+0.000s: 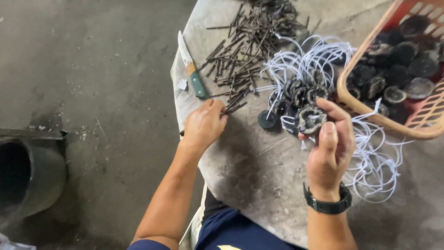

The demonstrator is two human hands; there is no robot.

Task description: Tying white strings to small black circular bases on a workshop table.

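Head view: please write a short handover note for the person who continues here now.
Left hand: fingers on the near end of the dark nail pile, picking at it.
Right hand: holds one dark round disc.
More discs lie in a heap among white cords; many fill the basket.
Green-handled knife lies unused on the table.
Done or left: cannot tell.

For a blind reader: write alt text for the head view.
The right hand holds a dark round disc while the left hand reaches a pile of dark nails on a stone slab, beside white cords, a green-handled knife and a basket.
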